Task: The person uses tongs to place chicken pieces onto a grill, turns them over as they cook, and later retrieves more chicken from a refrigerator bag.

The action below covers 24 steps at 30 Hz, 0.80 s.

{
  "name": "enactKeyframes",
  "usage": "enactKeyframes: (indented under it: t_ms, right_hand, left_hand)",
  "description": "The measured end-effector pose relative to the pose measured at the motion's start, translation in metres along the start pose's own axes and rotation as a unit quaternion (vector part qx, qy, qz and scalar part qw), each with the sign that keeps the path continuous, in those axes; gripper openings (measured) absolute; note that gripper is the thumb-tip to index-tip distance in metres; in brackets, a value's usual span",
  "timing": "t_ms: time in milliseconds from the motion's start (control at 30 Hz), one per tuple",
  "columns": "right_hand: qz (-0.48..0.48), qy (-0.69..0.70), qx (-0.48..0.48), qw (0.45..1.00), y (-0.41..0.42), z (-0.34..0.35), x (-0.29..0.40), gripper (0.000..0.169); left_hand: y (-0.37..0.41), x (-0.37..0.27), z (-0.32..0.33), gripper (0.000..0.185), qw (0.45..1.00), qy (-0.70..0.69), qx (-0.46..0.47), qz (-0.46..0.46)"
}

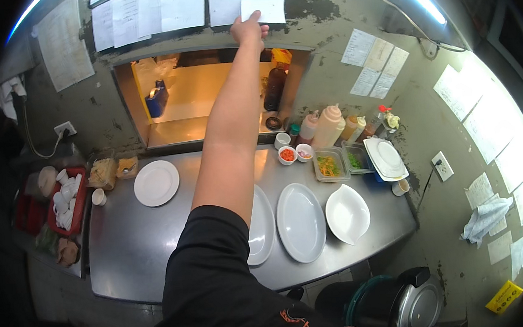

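My left hand (pixel 249 30) is raised at the end of my outstretched arm, over the lower edge of a white paper sheet (pixel 265 2) hanging above the pass-through window. One digit points up across the sheet, and other fingers curl at the right; whether they grip it is unclear. Below, my arm partly hides an oval plate (pixel 261 228). Beside that lie another oval plate (pixel 300 222) and a leaf-shaped bowl (pixel 347 214); a round plate (pixel 156 183) is farther left. My right hand is not recognizable; a small patch of skin shows at the bottom edge.
Squeeze bottles (pixel 327 126), cups of chopped food (pixel 287 155) and plastic tubs (pixel 330 163) line the counter's back right. A red basket of white cups (pixel 67 202) stands left. Below right is a lidded metal pot (pixel 418 310). A dark bottle (pixel 275 86) stands inside the window.
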State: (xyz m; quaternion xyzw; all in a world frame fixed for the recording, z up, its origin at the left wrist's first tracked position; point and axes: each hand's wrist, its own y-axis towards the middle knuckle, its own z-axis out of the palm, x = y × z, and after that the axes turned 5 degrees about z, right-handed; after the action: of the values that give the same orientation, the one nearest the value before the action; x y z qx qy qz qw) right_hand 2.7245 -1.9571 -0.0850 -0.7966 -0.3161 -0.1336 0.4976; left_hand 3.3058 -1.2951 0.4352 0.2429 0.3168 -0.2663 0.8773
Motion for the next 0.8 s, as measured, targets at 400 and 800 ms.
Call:
enactKeyframes:
  t_ms: [400,800]
  right_hand:
    - [-0.094,-0.181,0.096,0.974,0.09,-0.022,0.07,0.028]
    - [-0.288,-0.38,0.322,0.818,0.225,0.053,0.13,0.033]
  left_hand:
    - [-0.173,-0.034,-0.18,0.014,0.949,0.244,0.198,0.012]
    - [-0.53,-0.171,-0.511,0.026,0.752,0.581,-0.313,0.01]
